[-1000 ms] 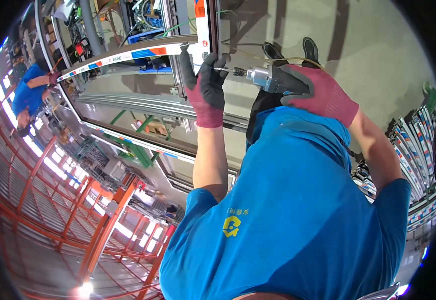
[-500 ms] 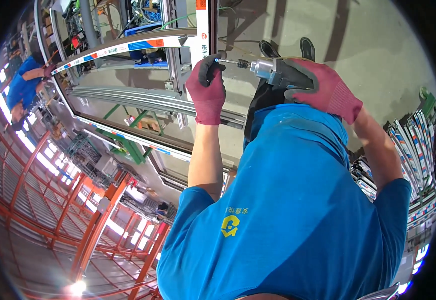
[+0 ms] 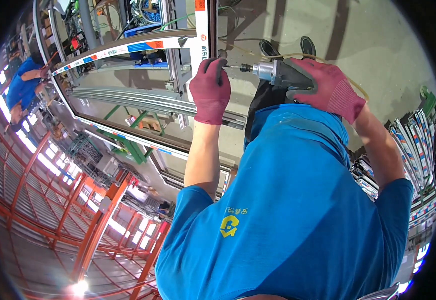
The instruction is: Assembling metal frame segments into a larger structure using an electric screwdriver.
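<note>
My right hand [image 3: 328, 89], in a maroon and dark grey glove, is wrapped round the body of a drill [image 3: 268, 70] with a silver front and dark grip. A thin bit [image 3: 233, 66] points left from its black chuck [image 3: 246, 67]. At the bit's far end is my gloved left hand [image 3: 210, 92], its fingers closed and hiding the tip. Whatever small thing they pinch cannot be made out. Close beside these fingers runs the upright bar of a white and black frame [image 3: 202, 32], covered in printed film.
Another person [image 3: 24, 85] in blue stands at the frame's far left end. Metal profiles [image 3: 133, 98] lie beneath the frame. Film-wrapped profiles [image 3: 415, 142] are stacked at the right. A thin yellowish hose [image 3: 360, 90] curves over the floor behind my right hand.
My left fingers have folded further over the bit's end, hiding the small bluish tip seen before. The drill has shifted slightly and turned a little. The hose now shows beside my right hand.
</note>
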Demonstrator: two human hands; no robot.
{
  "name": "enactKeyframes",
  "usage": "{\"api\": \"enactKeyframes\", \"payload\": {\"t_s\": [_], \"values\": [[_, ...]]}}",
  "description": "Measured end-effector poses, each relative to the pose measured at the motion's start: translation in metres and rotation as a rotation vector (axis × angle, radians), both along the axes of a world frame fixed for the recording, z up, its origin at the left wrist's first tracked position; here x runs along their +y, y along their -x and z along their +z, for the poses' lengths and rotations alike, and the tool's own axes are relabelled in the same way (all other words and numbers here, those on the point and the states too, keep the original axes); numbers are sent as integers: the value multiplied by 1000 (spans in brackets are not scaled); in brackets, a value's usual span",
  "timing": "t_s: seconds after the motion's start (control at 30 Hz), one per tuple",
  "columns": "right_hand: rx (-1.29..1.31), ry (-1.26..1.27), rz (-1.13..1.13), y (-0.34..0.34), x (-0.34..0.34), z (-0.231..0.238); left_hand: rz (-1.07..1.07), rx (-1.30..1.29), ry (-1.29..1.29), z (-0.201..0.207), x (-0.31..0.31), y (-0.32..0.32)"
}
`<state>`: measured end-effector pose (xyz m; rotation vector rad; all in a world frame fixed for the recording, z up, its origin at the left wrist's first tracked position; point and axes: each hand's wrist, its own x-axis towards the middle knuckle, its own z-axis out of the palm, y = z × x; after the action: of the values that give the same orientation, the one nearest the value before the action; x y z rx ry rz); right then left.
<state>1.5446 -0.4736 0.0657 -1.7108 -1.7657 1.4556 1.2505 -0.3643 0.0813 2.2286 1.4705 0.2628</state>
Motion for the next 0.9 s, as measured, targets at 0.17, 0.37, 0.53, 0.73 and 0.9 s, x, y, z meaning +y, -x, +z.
{"api": "enactKeyframes", "payload": {"t_s": [0.17,0.37,0.53,0.73,0.9], "values": [[-198,48,61,3,-5,-10,-64,216,-9,-14,-6,-8],[-157,-39,-68,4,-5,-35,-74,27,46,-51,-11,-33],[-125,-28,-99,14,3,-59,-35,25,39,-85,-4,-34],[-131,-21,-112,16,8,-68,1,46,30,-91,5,-38],[-113,-13,-80,11,15,-70,-27,78,70,-94,5,-31]]}}
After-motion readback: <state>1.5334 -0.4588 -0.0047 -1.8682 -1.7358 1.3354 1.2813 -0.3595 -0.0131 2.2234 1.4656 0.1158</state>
